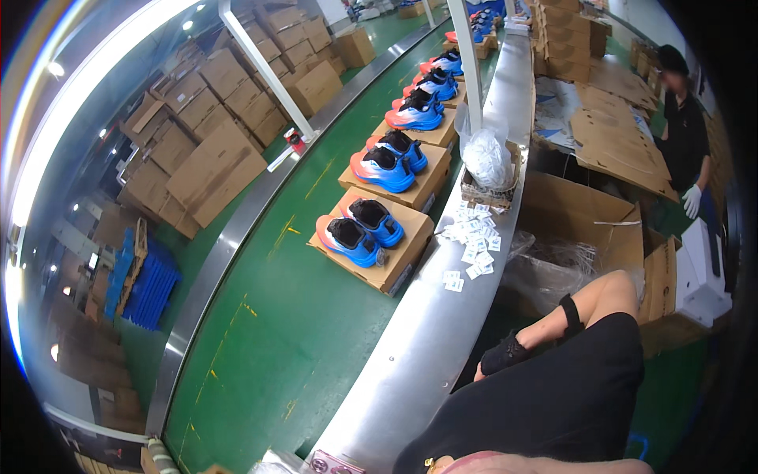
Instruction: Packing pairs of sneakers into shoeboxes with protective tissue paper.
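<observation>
My right hand (504, 355) rests low beside the metal edge of the conveyor, in what looks like a black fingerless glove. A black band circles its wrist, and the elbow is bent. Only a little of the fingers shows, so their hold is hidden. My left hand is not visible. Nearest on the green belt (260, 340), a pair of blue, white and orange sports shoes (388, 232) sits on a brown shoe box (395, 272). Small white printed sachets (478, 245) lie scattered on the metal ledge (395, 359), beyond my right hand.
More shoe pairs (387, 175) on boxes line the belt. A basket (493, 193) with a clear plastic bag (487, 160) stands on the ledge. An open carton (580, 205) is at right, near a person (687, 134) in black with white gloves. Cartons (213, 170) are stacked left.
</observation>
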